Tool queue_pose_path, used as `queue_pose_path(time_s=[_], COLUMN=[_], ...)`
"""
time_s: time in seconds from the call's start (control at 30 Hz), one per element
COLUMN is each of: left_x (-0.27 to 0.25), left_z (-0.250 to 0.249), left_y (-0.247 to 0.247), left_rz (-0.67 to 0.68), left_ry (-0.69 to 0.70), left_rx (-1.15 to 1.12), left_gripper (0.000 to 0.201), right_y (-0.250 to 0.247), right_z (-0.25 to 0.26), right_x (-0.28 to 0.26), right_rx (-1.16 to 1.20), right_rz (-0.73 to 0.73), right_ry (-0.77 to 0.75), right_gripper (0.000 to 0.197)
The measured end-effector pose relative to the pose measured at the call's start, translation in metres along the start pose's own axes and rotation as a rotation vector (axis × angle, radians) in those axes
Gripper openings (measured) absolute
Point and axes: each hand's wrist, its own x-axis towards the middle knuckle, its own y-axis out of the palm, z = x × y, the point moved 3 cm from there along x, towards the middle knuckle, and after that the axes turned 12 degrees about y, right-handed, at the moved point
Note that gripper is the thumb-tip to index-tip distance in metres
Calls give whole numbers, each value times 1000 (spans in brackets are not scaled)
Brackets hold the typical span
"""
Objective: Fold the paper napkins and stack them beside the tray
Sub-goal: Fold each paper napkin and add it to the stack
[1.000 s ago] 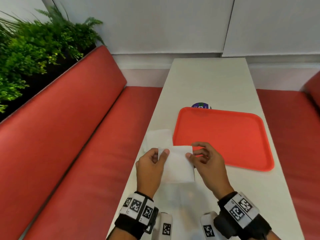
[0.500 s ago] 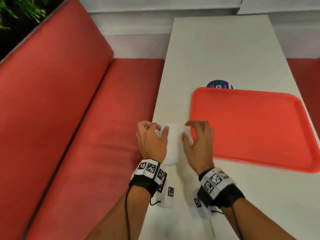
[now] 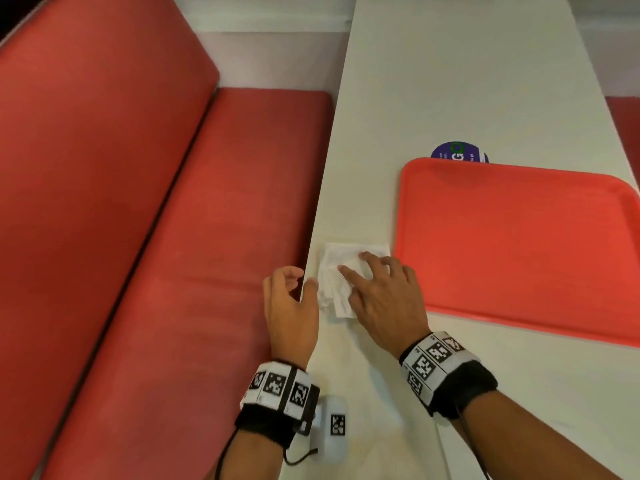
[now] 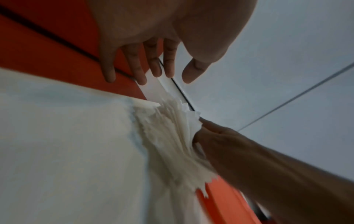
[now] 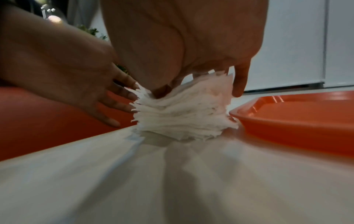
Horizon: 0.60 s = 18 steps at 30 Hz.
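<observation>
A stack of folded white napkins (image 3: 346, 258) lies on the white table (image 3: 450, 81), just left of the orange tray (image 3: 519, 254). My right hand (image 3: 360, 268) rests flat on top of the stack with fingers spread, pressing it down. In the right wrist view the napkin stack (image 5: 182, 116) sits under my palm, next to the tray (image 5: 296, 118). My left hand (image 3: 298, 285) hovers at the table's left edge beside the stack, fingers straight and holding nothing. The left wrist view shows those straight fingers (image 4: 138, 68) above the napkins (image 4: 172, 136).
A round purple sticker (image 3: 459, 152) peeks out behind the tray's far rim. A red padded bench (image 3: 207, 237) runs along the table's left side, with another red seat (image 3: 623, 116) at the right. The table's left edge is close to the stack.
The folded napkin that both hands held has gone down onto the stack beside the tray. My left hand has let go and my right hand now lies on top.
</observation>
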Motion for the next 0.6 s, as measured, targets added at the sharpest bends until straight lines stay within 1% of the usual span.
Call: queue_pose_path(time_s=[0.13, 0.23, 0.27, 0.3, 0.33, 0.4, 0.47, 0.53, 0.57, 0.6], left_x=[-40, -74, -87, -101, -116, -149, -175, -194, -201, -205], left_z=[3, 11, 12, 15, 18, 24, 30, 28, 27, 25], left_y=[-23, -34, -36, -35, -33, -25, -18, -10, -5, -1], left_rz=[39, 126, 180, 265, 382, 638, 846, 937, 918, 959], left_ry=[89, 154, 186, 219, 234, 192, 149, 136, 181, 126], left_rx=[48, 121, 165, 218, 279, 440, 656, 722, 776, 779], left_gripper=[21, 25, 22, 18, 25, 58, 79, 91, 94, 93], right_y=[-15, -28, -32, -35, -37, -42, -47, -52, -54, -56], right_z=[4, 6, 5, 4, 4, 4, 4, 3, 2, 1], right_x=[2, -2, -4, -8, -10, -17, -21, -25, -27, -29], right_rx=[-59, -76, -71, -61, -47, -11, 33, 95, 122, 148], right_rz=[-14, -29, -30, -33, -40, -60, -80, -92, -99, -112], right_ry=[-2, 0, 6, 13, 19, 23, 23, 20, 20, 24], right_gripper=[41, 40, 40, 41, 41, 43, 46, 50, 51, 52])
